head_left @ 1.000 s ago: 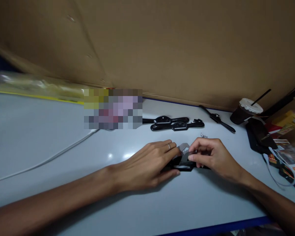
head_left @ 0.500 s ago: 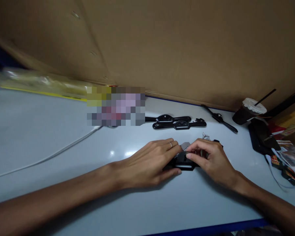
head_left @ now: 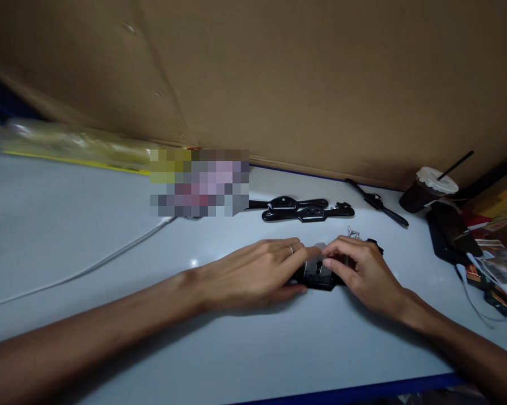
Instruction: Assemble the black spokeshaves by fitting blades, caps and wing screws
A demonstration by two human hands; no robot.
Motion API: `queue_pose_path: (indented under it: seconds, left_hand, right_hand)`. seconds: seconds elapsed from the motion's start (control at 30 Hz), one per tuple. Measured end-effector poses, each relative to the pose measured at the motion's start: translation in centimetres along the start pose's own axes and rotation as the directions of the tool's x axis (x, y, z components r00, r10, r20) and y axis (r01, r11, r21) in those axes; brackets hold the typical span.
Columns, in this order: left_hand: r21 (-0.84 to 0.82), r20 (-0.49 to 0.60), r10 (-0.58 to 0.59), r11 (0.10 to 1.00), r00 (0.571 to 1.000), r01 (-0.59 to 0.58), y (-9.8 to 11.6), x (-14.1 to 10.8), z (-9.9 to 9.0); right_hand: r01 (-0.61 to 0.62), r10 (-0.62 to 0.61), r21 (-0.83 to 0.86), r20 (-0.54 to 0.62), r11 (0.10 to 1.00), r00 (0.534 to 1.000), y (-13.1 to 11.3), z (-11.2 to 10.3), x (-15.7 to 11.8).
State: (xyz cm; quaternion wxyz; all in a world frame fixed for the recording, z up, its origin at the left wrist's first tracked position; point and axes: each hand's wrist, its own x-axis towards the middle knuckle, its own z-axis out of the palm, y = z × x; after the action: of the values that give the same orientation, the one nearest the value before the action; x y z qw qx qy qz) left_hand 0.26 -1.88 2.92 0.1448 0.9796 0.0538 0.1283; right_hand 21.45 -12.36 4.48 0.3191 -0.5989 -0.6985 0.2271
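A black spokeshave lies on the table between my hands. My left hand is wrapped over its left handle, with the index finger reaching to the middle part. A flat grey blade with a dark keyhole-shaped slot sits on the spokeshave's centre. My right hand is closed in a pinch at the blade's upper right edge, thumb and index fingertip close together. The spokeshave's right handle is mostly covered by that hand. Small silvery screws and a black part lie just behind my right hand.
Two more spokeshaves lie side by side farther back, with another spokeshave slantwise to their right. A lidded cup with a straw, a black phone-like object and white cable are at right. Cardboard stands behind.
The blade now lies flatter on the spokeshave's centre, its grey face and slot showing. My left index finger has stretched toward the blade's top edge; my right hand has shifted slightly right.
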Motion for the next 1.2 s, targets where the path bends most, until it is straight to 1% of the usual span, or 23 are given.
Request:
queue_pose_path:
  seconds: [0.07, 0.13, 0.17, 0.23, 0.33, 0.5, 0.6, 0.7, 0.77, 0.83, 1.0, 1.2]
  left_hand:
    - [0.149, -0.040, 0.071, 0.987, 0.997, -0.064, 0.1, -0.1, 0.3]
    - [0.270, -0.075, 0.143, 0.956, 0.987, -0.118, 0.1, -0.1, 0.5]
    - [0.309, -0.083, 0.171, 0.941, 0.982, -0.137, 0.0, -0.1, 0.6]
    - [0.343, -0.086, 0.190, 0.927, 0.978, -0.150, 0.0, -0.1, 0.7]
    - [0.333, -0.095, 0.191, 0.931, 0.977, -0.150, 0.2, -0.1, 0.7]
    - [0.251, -0.107, 0.173, 0.957, 0.979, -0.142, 1.0, 0.0, 0.5]
    - [0.126, -0.084, 0.122, 0.986, 0.989, -0.111, 1.3, 0.1, 0.2]
    - [0.016, -0.035, 0.038, 0.999, 0.999, -0.038, 1.3, 0.3, 0.0]
    - [0.015, -0.017, -0.003, 1.000, 1.000, 0.003, 1.2, 0.3, 0.0]
    - [0.042, -0.008, -0.014, 0.999, 1.000, 0.014, 1.1, 0.4, 0.0]
    - [0.092, 0.022, 0.014, 0.996, 1.000, -0.016, 0.9, 0.4, 0.1]
    - [0.104, 0.020, 0.016, 0.994, 1.000, -0.018, 0.9, 0.4, 0.3]
  right_hand:
    - [-0.013, 0.013, 0.002, 0.004, 1.000, 1.000, 0.0, 0.0, 0.1]
    - [-0.024, 0.023, 0.006, 0.018, 1.000, 1.000, 0.0, 0.0, 0.1]
    - [-0.027, 0.027, 0.008, 0.025, 1.000, 0.999, 0.0, 0.0, 0.1]
    - [-0.032, 0.031, 0.008, 0.035, 0.999, 0.999, 0.0, 0.0, 0.1]
    - [-0.032, 0.032, 0.005, 0.063, 0.999, 0.998, 0.0, -0.1, 0.1]
    - [-0.060, 0.058, 0.014, 0.123, 0.998, 0.991, -0.4, -0.3, 0.0]
    - [-0.087, 0.084, 0.020, 0.142, 0.996, 0.986, -0.6, -0.4, 0.0]
    - [-0.094, 0.093, 0.000, 0.163, 0.996, 0.982, -0.7, -0.5, 0.0]
    - [-0.093, 0.095, -0.019, 0.170, 0.995, 0.981, -0.7, -0.5, 0.0]
    - [-0.093, 0.098, -0.035, 0.170, 0.995, 0.981, -0.7, -0.5, 0.0]
    - [-0.097, 0.104, -0.046, 0.168, 0.994, 0.980, -0.7, -0.3, 0.0]
    - [-0.110, 0.116, -0.048, 0.158, 0.993, 0.981, -0.7, -0.3, 0.0]
